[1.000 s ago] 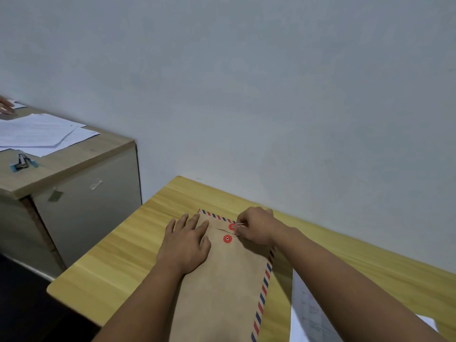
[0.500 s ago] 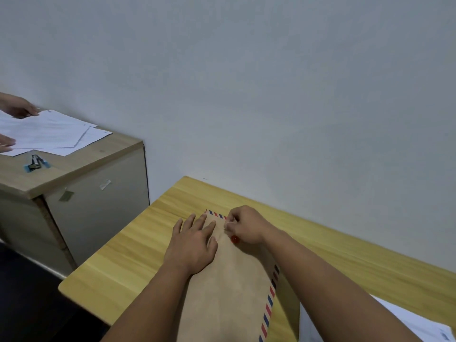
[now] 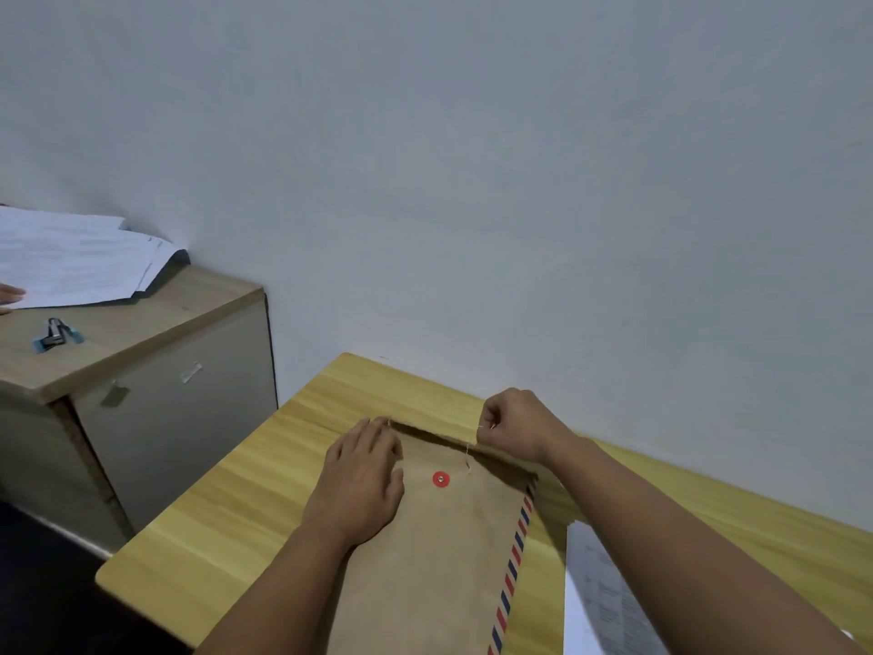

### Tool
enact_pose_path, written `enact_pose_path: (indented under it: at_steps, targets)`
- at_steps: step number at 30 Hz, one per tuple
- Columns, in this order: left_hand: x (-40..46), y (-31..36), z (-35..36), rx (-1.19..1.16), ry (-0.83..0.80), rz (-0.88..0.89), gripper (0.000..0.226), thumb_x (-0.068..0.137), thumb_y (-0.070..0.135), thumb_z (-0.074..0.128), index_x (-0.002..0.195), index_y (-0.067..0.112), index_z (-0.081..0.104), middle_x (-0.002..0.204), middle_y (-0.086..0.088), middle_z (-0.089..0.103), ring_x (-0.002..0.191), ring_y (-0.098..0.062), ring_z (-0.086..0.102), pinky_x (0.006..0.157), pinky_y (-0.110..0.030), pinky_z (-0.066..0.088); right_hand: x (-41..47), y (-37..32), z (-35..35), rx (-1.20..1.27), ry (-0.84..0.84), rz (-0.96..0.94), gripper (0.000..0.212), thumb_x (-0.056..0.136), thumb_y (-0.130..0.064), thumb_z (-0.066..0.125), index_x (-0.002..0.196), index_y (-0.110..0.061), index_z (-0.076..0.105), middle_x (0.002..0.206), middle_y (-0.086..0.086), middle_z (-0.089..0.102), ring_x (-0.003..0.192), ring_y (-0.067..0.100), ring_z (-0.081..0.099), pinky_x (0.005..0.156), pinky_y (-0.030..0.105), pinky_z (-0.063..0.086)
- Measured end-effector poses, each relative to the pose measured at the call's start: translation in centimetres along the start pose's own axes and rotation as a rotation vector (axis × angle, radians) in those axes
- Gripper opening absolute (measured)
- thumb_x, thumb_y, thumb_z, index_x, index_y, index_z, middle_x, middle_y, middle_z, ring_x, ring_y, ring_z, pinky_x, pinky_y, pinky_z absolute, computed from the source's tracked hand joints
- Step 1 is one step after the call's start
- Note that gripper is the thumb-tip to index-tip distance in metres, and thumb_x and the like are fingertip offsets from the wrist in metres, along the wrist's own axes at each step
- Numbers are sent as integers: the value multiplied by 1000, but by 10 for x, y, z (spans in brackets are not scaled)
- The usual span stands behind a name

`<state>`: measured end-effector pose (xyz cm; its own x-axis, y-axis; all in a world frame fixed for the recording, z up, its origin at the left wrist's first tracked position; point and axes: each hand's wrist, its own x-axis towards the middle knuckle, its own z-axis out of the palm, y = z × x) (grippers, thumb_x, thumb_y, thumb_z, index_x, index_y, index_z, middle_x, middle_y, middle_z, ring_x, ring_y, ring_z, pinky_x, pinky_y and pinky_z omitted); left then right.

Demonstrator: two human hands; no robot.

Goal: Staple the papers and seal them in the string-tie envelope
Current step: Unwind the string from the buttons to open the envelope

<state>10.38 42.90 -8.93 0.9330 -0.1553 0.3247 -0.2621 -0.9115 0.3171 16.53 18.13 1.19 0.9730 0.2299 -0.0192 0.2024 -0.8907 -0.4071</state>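
Note:
A brown string-tie envelope with a red-and-blue striped right edge lies on the wooden table. Its flap is lifted open at the far end, and one red button shows on its body. My left hand lies flat on the envelope's upper left part, fingers spread. My right hand is at the flap's far right edge, fingers pinched on the thin string, which hangs down to the envelope. White printed papers lie to the right of the envelope, partly under my right forearm.
A low cabinet stands to the left, bearing a stack of white papers and a stapler. Another person's fingers touch those papers at the left frame edge. A grey wall runs behind the table.
The string has come off the buttons and the flap has swung open away from me. My right hand moved up and to the right with the string; my left hand stayed flat.

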Motion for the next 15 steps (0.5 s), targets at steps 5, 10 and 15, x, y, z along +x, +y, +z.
enact_pose_path:
  at_steps: [5,10,15]
  targets:
    - [2,4,0,78,-152,20,61,96,43,24,156,47,14,171,2,-3,157,-25,-1,125,-47,8,5,-9,12,-255,-89,35,83,92,-69,56,162,-28,33,170,10,26,158,33,22,124,59,21]
    - [4,2,0,172,-253,48,63,98,55,16,157,49,-8,170,9,-7,157,-19,-6,125,-51,-3,-4,-8,29,-337,-119,-17,60,91,-55,65,144,-31,53,140,2,59,129,29,56,104,46,45]
    - [8,-1,-11,220,-399,177,80,88,86,15,155,52,-13,169,10,-12,155,-21,-17,122,-54,-12,-12,17,32,94,-8,199,25,92,-27,69,74,-10,72,76,-1,70,75,21,65,65,33,49]
